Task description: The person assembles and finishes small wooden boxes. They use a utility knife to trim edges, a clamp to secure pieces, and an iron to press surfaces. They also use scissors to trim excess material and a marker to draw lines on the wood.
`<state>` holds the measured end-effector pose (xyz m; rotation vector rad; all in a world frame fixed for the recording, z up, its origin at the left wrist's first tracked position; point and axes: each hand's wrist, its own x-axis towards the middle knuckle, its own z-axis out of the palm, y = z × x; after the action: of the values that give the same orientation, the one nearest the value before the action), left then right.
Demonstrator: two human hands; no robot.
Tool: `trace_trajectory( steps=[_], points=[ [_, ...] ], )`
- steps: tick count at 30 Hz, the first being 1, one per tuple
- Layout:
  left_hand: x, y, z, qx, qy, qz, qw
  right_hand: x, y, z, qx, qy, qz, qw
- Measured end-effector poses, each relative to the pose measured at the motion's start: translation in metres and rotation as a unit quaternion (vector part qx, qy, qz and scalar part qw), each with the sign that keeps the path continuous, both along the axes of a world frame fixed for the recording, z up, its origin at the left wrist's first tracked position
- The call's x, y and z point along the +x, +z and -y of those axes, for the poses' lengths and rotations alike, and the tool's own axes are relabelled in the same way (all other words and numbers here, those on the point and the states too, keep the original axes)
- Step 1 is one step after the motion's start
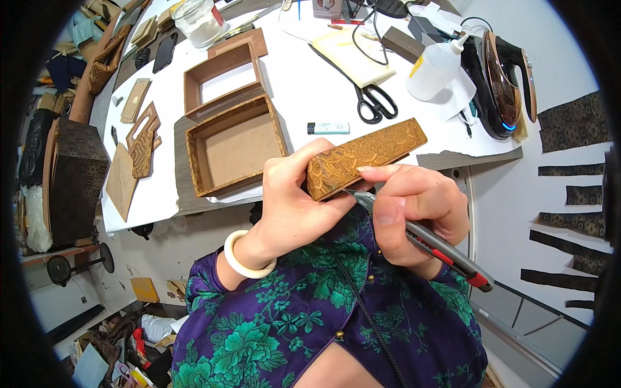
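My left hand [284,194] is closed round a long narrow piece covered in gold-brown patterned fabric [365,154], held tilted above the table's front edge. My right hand [424,216] grips a grey-and-red utility knife [446,255], its blade at the lower edge of the piece, with a fingertip touching the piece. Behind my left hand sit an open patterned box [231,149] and a brown frame-like box part [195,90]. A small pale rectangular item [328,127] and black-handled scissors [375,102] lie beyond my hands.
The white-topped worktable [297,90] also holds cardboard cutouts [126,178], a phone [165,53], a white tub [193,21], a squeeze bottle [428,71], yellow paper [372,70] and an iron [498,87] with a cord. Dark fabric strips [569,119] are on the right; cluttered shelving [68,194] stands left.
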<state>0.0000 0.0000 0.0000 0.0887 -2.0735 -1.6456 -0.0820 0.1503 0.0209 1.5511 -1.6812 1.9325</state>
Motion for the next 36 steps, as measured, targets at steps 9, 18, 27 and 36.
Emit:
trace_trajectory(
  steps=[9,18,27,36],
  points=[
    [0.0,0.001,-0.006,-0.01,0.052,0.005,0.999,-0.003,-0.006,-0.005,-0.088,0.003,0.101,0.991],
    [-0.01,-0.014,-0.005,-0.003,0.061,-0.105,0.993,-0.008,-0.027,-0.008,-0.05,-0.051,0.257,0.964],
    [-0.005,-0.008,0.001,0.103,-0.053,-0.009,0.993,-0.011,-0.035,0.002,-0.099,0.023,0.226,0.969],
    [-0.002,-0.019,0.005,0.147,-0.041,-0.034,0.988,-0.02,-0.045,-0.007,-0.166,0.011,0.157,0.974]
  ],
)
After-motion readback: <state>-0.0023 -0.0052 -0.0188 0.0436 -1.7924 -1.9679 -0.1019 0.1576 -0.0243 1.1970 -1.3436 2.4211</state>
